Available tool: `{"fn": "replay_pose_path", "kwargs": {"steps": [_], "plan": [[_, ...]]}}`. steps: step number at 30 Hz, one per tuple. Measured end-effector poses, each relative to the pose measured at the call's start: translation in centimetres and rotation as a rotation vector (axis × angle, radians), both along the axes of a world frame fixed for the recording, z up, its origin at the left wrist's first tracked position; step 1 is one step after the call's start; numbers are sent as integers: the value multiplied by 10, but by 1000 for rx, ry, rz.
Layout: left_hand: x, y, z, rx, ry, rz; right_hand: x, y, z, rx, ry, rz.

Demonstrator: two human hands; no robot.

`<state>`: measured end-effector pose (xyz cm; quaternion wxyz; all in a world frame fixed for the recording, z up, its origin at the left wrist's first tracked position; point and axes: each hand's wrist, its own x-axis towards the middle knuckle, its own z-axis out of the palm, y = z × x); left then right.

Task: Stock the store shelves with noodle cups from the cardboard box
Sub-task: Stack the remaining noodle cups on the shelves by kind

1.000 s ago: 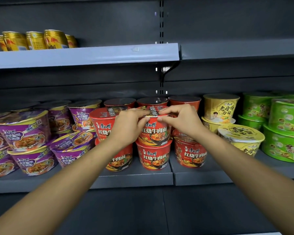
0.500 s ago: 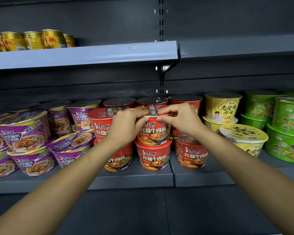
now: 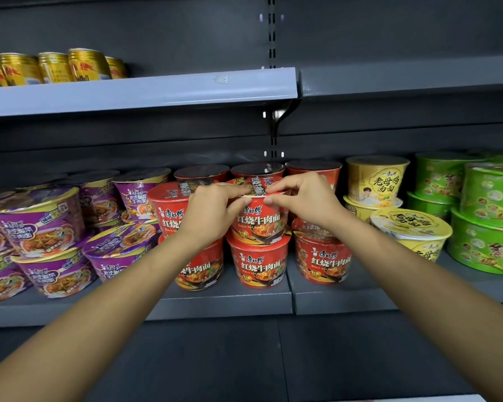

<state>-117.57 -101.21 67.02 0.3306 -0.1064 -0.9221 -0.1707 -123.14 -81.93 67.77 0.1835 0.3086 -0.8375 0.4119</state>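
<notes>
Nearest to us, both forearms reach up and forward from the bottom corners, converging on the middle shelf (image 3: 221, 297). Compared with a second ago very little has shifted: our hands sit in much the same pinch on the same cup, and only the view has drifted slightly, so we judge this a final squaring-up of the cup on its stack and not a fresh placement. Our left hand (image 3: 212, 210) is partly closed, thumb and fingertips clamped on the left rim of the upper red beef noodle cup (image 3: 259, 220); our right hand (image 3: 305, 198) mirrors it, fingers curled over the lid edge and thumb pressed just under the rim on the right. That cup rests on a lower red cup (image 3: 259, 264) at the shelf's front, with more red cups touching it on either side and behind. Purple noodle cups (image 3: 41, 227) crowd the left, yellow chicken noodle cups (image 3: 375, 181) and green cups (image 3: 488, 242) the right. Farther up, gold drink cans (image 3: 55, 66) stand on the upper shelf (image 3: 145, 91). No cardboard box shows, so how much stock remains we cannot tell.
</notes>
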Motion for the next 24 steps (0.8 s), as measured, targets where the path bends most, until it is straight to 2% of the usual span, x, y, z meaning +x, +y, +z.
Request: {"fn": "replay_pose_path", "kwargs": {"steps": [24], "plan": [[-2, 3, 3, -12, -8, 14, -10, 3, 2, -10, -38, 58]]}}
